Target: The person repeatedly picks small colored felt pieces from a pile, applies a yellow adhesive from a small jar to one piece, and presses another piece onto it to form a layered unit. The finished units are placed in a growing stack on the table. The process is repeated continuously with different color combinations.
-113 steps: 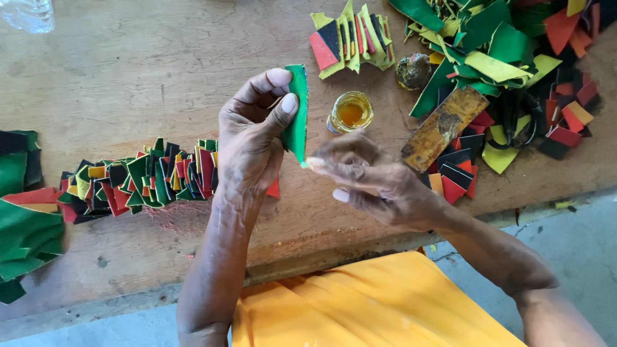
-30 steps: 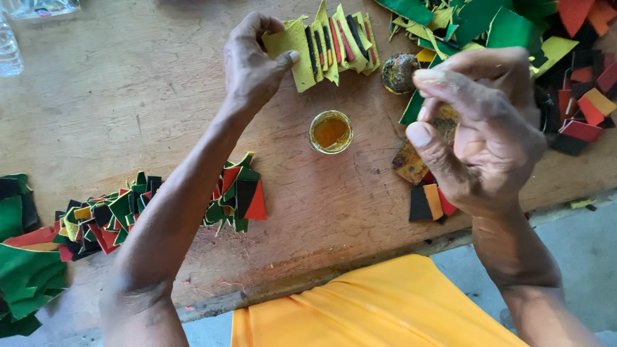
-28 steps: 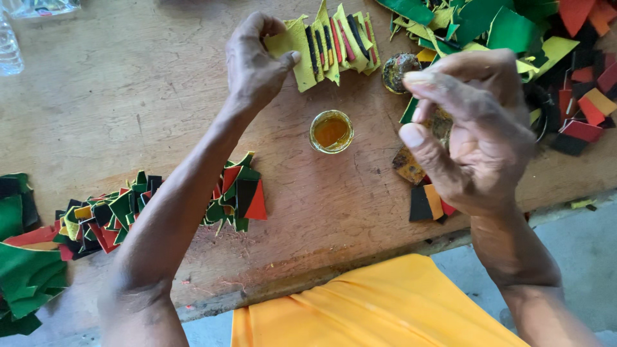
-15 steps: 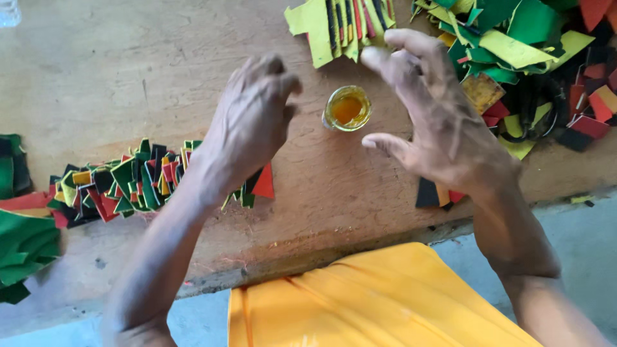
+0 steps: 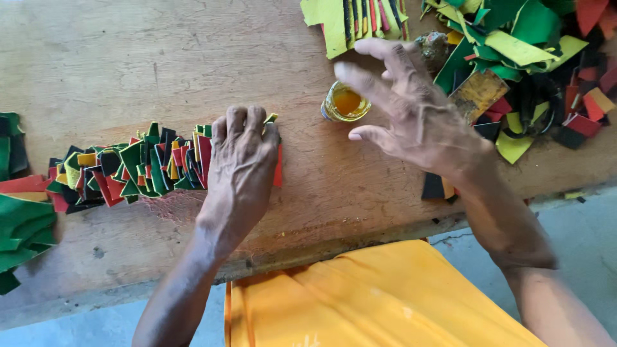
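Head view: left hand (image 5: 241,160) pressing flat on the row of coloured pieces (image 5: 135,167).
Right hand (image 5: 418,119) hovers open and empty, fingers spread, just beside the small glue jar (image 5: 346,103) on the wooden surface (image 5: 160,64).

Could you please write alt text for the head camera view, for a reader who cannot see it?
A person's left hand presses flat on the end of a row of overlapping green, red, black and yellow pieces on a wooden table. The right hand hovers open beside a small jar of amber liquid, near a loose pile of coloured scraps.
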